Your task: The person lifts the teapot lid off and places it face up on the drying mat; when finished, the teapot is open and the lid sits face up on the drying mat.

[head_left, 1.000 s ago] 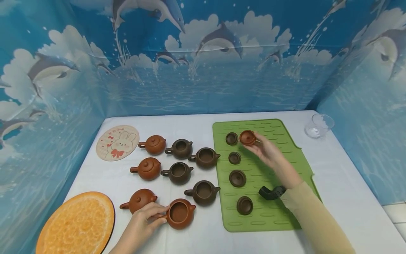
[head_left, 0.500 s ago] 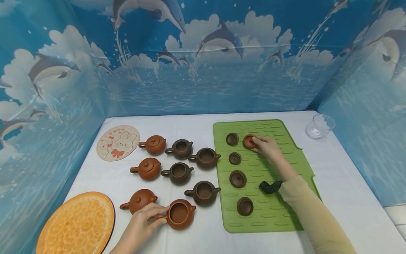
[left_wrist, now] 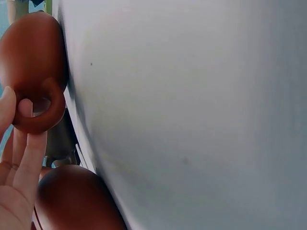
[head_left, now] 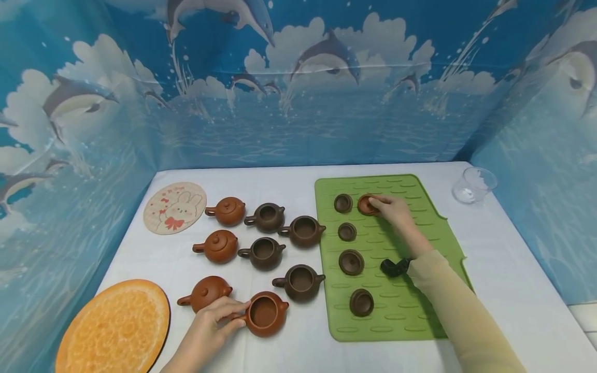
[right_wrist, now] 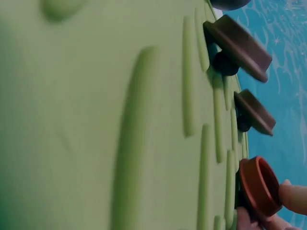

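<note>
Three orange-brown teapots (head_left: 220, 247) wear their lids at the far left. Next, the left hand (head_left: 211, 329) pinches the handle of an open orange-brown teapot (head_left: 264, 314) on the white cloth, handle near nine o'clock. It looks like hard clay, small and not too heavy, but I think a bump could chip its spout. That handle seems the best place to hold. Then come four open dark-brown teapots (head_left: 301, 282) and, on the green mat (head_left: 396, 321), four dark lids (head_left: 351, 262). Between one and two o'clock from the open pot, the right hand (head_left: 392, 211) pinches the rim of an orange-brown lid (head_left: 364, 205), hollow side showing. It looks light, stiff and maybe slippery, so a gentle rim pinch should do.
</note>
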Demonstrator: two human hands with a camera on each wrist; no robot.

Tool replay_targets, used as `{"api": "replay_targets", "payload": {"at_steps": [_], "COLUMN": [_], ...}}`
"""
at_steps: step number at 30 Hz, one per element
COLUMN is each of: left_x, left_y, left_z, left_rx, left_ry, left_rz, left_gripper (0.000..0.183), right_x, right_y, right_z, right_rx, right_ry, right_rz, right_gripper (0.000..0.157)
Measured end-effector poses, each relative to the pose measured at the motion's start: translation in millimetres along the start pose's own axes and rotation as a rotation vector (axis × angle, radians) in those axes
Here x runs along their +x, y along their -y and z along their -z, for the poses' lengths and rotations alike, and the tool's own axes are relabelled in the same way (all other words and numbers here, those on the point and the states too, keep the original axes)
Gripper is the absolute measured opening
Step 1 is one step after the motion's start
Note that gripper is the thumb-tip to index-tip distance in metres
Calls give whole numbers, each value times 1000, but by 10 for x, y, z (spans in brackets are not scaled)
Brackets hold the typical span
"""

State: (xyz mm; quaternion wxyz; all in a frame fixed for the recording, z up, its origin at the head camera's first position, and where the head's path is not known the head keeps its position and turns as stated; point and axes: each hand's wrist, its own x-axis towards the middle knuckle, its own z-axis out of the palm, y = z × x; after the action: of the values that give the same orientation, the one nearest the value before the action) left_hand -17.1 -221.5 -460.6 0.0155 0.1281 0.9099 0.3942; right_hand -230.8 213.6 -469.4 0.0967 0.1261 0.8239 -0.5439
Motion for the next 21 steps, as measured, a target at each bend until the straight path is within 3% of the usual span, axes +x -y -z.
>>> {"api": "replay_targets", "payload": {"at_steps": [8,11,14,18,21], "left_x": [-3,1,6,10,11], "left_y": [3,-23,-74,-120,-86], "left_z": [19,60,133,278,401], "left_rx": [50,104,141,146,166], "left_ry": [13,7,-8,-76,-160], "left_rz": [-36,-70,-59,-74,-123], "left_gripper": [38,39,39,41,43], "right_x": [-55,-107,-184,-329,-460], "right_y": [91,128,179,331,488], "right_z": [-1,24,60,49,-64], "right_rx": [-105,-134,-199,-275,-296], "right_ry": [9,14,-5,-28,5], "right_rz": [3,12,53,151,233], "right_gripper": [55,57,58,57,53]}}
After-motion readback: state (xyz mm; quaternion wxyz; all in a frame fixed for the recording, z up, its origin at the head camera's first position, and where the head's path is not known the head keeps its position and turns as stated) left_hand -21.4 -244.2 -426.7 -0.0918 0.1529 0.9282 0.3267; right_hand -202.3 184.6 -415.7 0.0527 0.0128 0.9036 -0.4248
